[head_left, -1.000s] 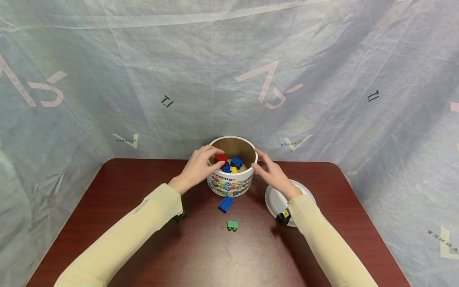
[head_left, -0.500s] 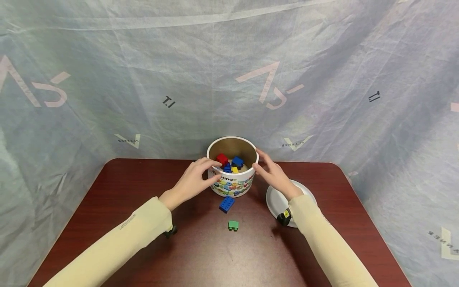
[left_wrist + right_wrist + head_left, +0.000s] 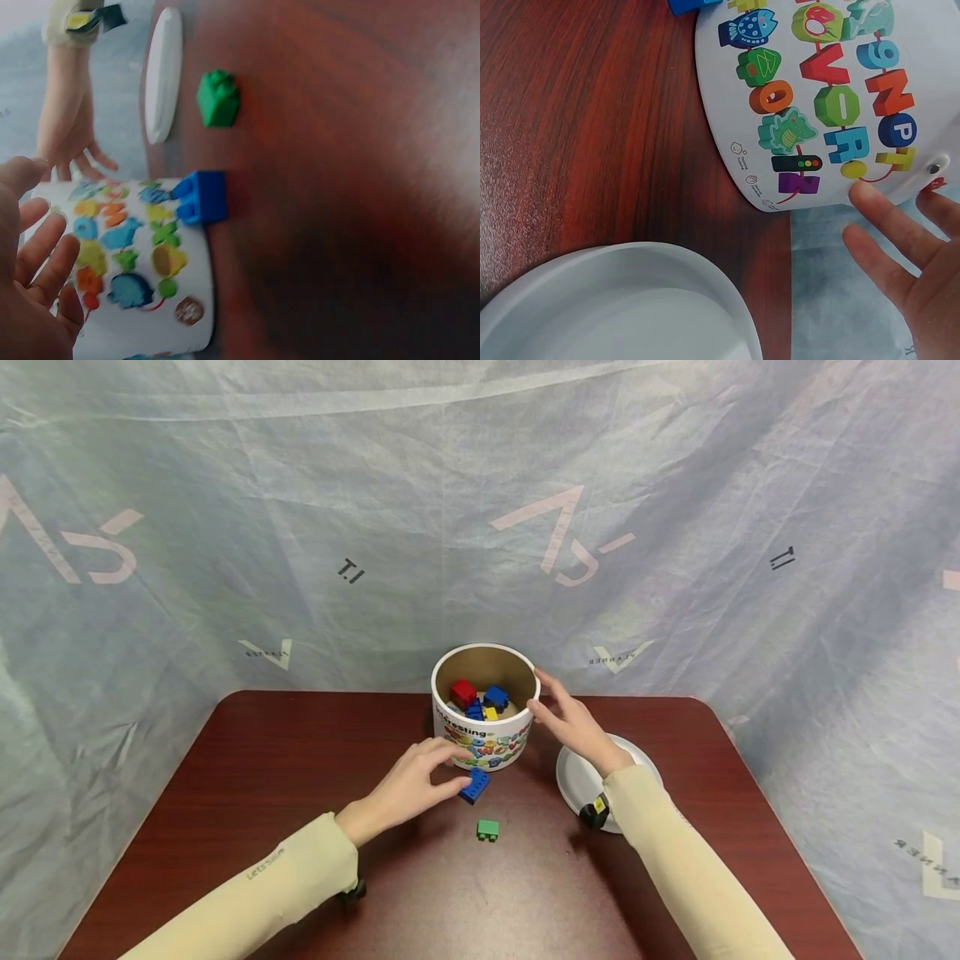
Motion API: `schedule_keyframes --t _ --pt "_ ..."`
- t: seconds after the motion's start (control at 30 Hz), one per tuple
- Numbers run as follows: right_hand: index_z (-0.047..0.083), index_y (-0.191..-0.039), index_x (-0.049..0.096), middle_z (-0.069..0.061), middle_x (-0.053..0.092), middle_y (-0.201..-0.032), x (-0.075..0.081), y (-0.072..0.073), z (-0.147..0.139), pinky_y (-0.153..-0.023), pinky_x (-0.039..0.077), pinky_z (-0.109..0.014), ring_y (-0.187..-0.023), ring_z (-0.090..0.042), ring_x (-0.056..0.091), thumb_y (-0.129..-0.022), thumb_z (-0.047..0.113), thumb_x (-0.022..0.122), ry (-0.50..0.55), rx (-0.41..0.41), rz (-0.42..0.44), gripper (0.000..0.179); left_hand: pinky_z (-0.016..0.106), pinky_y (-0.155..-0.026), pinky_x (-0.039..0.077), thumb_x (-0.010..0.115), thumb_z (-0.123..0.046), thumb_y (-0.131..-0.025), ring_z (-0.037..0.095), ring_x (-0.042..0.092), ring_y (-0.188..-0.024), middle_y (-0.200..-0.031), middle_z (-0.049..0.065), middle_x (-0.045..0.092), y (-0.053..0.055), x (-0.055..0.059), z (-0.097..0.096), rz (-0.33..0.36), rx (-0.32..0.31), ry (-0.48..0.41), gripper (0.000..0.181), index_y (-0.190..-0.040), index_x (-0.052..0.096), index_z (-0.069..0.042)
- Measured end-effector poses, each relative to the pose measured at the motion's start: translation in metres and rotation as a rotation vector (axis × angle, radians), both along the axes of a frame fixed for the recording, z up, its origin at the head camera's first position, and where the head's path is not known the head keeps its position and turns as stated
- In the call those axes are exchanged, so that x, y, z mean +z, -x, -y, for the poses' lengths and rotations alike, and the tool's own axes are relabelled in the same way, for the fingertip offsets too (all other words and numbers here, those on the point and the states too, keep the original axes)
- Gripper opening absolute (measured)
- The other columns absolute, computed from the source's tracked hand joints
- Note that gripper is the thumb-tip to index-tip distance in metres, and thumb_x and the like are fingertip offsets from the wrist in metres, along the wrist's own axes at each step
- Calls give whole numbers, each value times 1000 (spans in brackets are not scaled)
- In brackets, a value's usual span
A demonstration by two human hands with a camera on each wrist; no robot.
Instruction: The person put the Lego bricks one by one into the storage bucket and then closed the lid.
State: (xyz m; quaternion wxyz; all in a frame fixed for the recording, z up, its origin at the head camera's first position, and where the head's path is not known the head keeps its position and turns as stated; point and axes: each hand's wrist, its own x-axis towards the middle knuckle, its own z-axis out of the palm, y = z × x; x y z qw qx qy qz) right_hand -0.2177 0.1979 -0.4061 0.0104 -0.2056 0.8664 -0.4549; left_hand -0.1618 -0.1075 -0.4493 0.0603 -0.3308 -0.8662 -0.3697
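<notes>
My left hand [image 3: 416, 779] hovers over the blue building brick [image 3: 476, 785], thumb and fingers spread apart; the left wrist view shows a gap between that hand [image 3: 37, 270] and the brick [image 3: 206, 197]. Holding nothing, it is close to the front of the round white bucket [image 3: 480, 743], which has colourful letters and pictures on it. Inside the bucket lie a red brick [image 3: 463, 692], blue bricks [image 3: 496, 697] and a yellow one [image 3: 491, 714]. My right hand [image 3: 573, 727] touches the bucket's right side with extended fingers [image 3: 889, 221]. Nearer me, a green brick [image 3: 487, 830] lies on the table.
A round white lid [image 3: 577, 781] lies on the dark red wooden table [image 3: 517, 902], partly under my right forearm. A grey printed sheet [image 3: 450, 527] hangs behind the table. The bucket stands at the table's back edge.
My left hand let the red brick drop inside the bucket, withdrew from the rim and came down toward the blue brick in front. The right hand stays at the bucket's side.
</notes>
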Motion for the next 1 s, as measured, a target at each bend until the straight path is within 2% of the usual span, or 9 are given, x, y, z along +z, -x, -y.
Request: schedule_keyframes --t 0.1,0.27,0.43,0.73,1.0 --pt "3 -164 25 -29 46 -154 0 0 0 -94 57 -55 -106 -39 70 -107 16 59 -3 -2 -1 68 46 -93 50 80 -28 -94 21 64 -104 -116 0 69 -6 -8 -4 40 -30 11 34 -125 73 -15" --pt "3 -164 25 -30 45 -155 -1 1 0 -94 56 -57 -107 -47 68 -107 16 59 12 -2 4 67 49 -95 48 79 -29 -95 24 65 -105 -118 2 69 -13 -23 -11 95 -63 42 36 -126 73 -14" --pt "2 -164 26 -30 43 -156 -2 1 1 -94 56 -57 -106 -45 69 -107 16 59 12 -9 1 67 50 -98 48 78 -30 -96 19 63 -110 -121 -2 68 -18 -37 -15 116 -86 89 36 -127 72 -14" --pt "1 -164 25 -29 40 -159 -2 1 1 -95 56 -55 -109 -46 68 -107 16 59 4 -12 11 68 40 -90 49 80 -25 -93 14 62 -102 -118 -2 69 -25 -59 -23 125 -104 155 35 -126 72 -14" --pt "8 -166 22 -25 39 -161 -34 23 -9 -95 56 -56 -109 -44 69 -108 18 58 3 -26 12 70 34 -84 50 83 -25 -91 10 61 -97 -113 -3 70 -28 -68 -28 90 -90 174 31 -119 75 -15"
